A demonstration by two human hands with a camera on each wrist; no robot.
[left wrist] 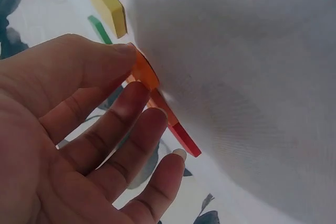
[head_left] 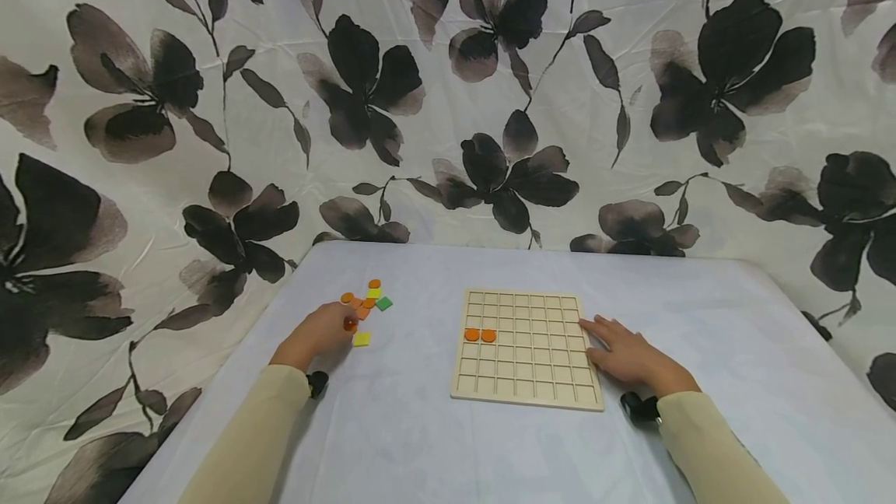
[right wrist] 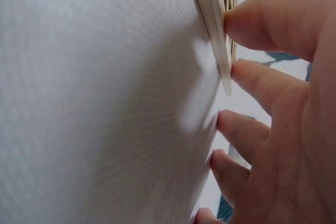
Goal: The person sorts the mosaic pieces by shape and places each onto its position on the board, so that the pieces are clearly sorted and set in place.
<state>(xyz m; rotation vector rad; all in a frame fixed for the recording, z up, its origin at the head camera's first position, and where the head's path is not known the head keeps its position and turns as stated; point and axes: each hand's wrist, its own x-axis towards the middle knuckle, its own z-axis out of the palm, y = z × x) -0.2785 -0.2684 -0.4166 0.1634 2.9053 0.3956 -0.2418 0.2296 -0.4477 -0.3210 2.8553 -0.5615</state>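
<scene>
My left hand [head_left: 323,333] pinches an orange disc [head_left: 350,324] between thumb and fingertips at the left of the table. In the left wrist view the orange disc [left wrist: 145,70] shows its edge beyond the thumb tip. Around that hand lie more orange pieces, yellow squares [head_left: 360,339] and a green square [head_left: 384,303]. Near the middle lies a pale wooden grid board [head_left: 526,391], with two orange discs [head_left: 488,335] side by side toward its left edge. At the board's right edge rests my right hand [head_left: 633,356], thumb and index finger touching the wood, fingers loosely extended.
A white cloth covers the table [head_left: 392,426]. Behind it hangs a floral curtain [head_left: 434,123]. In the left wrist view a red piece [left wrist: 186,140] lies past the orange ones, and a yellow block [left wrist: 107,4] is near the top.
</scene>
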